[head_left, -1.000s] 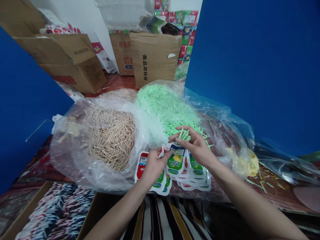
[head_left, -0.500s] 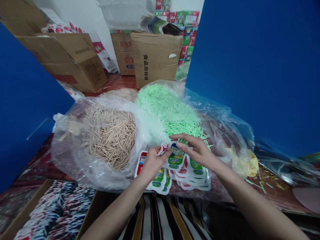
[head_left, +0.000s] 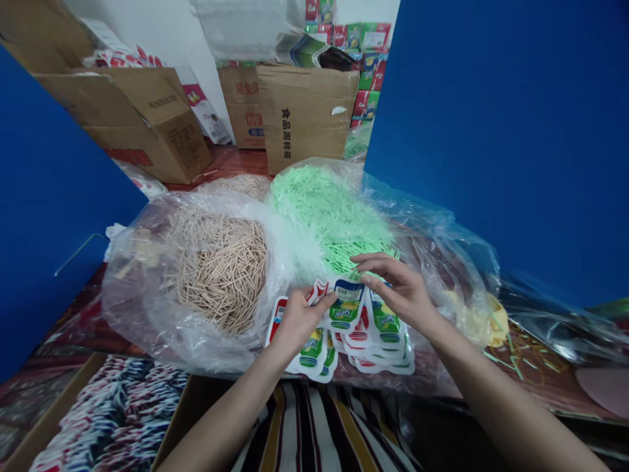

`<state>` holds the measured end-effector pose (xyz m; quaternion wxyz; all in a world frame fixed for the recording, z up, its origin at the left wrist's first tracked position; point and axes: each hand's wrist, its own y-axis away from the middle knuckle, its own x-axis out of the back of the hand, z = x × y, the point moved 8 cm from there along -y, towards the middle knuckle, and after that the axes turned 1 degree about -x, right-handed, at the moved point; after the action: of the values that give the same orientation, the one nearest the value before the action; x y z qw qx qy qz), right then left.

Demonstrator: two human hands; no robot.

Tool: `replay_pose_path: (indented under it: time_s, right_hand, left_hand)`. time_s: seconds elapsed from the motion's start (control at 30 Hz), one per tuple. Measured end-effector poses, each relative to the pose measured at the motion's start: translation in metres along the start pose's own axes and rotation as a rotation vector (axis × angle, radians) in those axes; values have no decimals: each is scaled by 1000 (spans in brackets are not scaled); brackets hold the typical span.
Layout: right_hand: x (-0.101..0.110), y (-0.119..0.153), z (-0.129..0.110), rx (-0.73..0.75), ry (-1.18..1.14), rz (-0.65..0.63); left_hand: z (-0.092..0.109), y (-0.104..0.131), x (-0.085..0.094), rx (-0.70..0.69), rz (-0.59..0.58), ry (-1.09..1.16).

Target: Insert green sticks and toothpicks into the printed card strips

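My left hand (head_left: 302,320) pinches a flat bottle-shaped packet (head_left: 346,307) with a green Sprite label and a blue barcode band, its top edge pointing away from me. A red-and-white packet (head_left: 318,292) also shows at the left fingers. Over the packet's top edge, my right hand (head_left: 393,285) has its thumb and fingers curled around a few green sticks (head_left: 354,275), whose ends barely show. Beneath the hands lie more packets (head_left: 386,321), some green and some red, in an overlapping pile. Further green packets (head_left: 312,351) lie below my left wrist.
Clear plastic bags hold a heap of light green sticks (head_left: 319,203) and a heap of tan sticks (head_left: 226,275). At lower left stands a carton full of packets (head_left: 113,413). Cardboard boxes (head_left: 307,118) stand behind; blue panels (head_left: 491,131) flank both sides.
My right hand has shifted slightly right, and its fingers no longer cover the packet's barcode. Fewer green sticks show in its fingers. My left hand keeps hold of the packet.
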<state>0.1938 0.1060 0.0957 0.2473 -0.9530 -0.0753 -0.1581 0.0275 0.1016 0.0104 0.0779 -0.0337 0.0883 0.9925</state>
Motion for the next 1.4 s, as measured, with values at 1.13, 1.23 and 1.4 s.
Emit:
replay_pose_path:
  time_s: [1.13, 1.23, 1.4]
  right_hand:
    - [-21, 18, 1, 39, 262, -159]
    - [-28, 21, 3, -6, 328, -278]
    - [-26, 25, 11, -210, 93, -224]
  left_hand:
    - [0, 3, -6, -1, -75, -4]
    - [-4, 3, -5, -20, -56, -21]
    - [-7, 8, -5, 2, -4, 50]
